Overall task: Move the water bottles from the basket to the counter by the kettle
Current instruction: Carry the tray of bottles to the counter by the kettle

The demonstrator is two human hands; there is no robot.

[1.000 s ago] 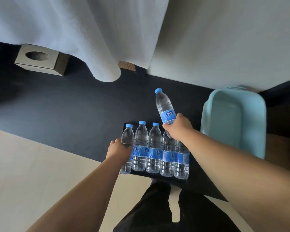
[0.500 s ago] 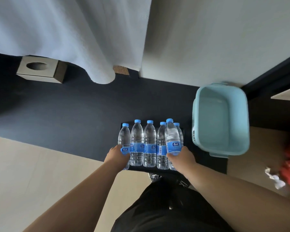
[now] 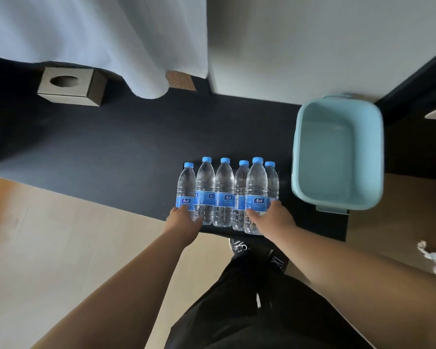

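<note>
Six upright bottles point(image 3: 224, 192) beside empty basket point(image 3: 337, 157)

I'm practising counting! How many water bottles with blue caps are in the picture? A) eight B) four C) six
C: six water bottles, each blue-capped, show in a row on the counter; the left hand grips the end one, the right hand another.
</note>
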